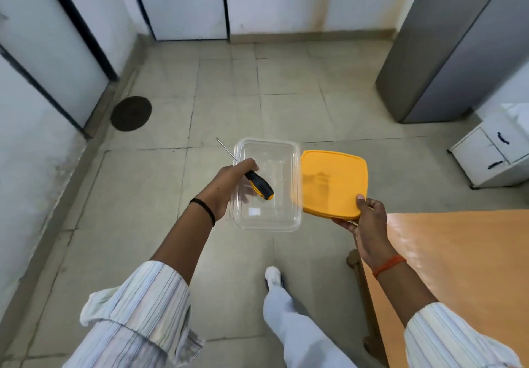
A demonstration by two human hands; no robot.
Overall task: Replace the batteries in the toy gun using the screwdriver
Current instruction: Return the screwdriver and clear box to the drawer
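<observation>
Left hand [229, 184] pinches the screwdriver [252, 177] and clear container [267, 184]; right hand [369, 218] grips the orange lid [333, 181]. Best set both on the tabletop [458, 267], keeping the screwdriver.

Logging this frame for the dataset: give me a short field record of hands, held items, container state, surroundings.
left hand: grips the screwdriver and the clear container together
screwdriver: black and yellow handle over the container, shaft pointing up-left past its rim
clear container: lid off, looks empty, held above the floor
right hand: pinches the yellow lid at its near corner
yellow lid: beside the container, on its right
wooden table: lower right
grey cabinet: upper right
toy gun, batteries: not in view
</observation>
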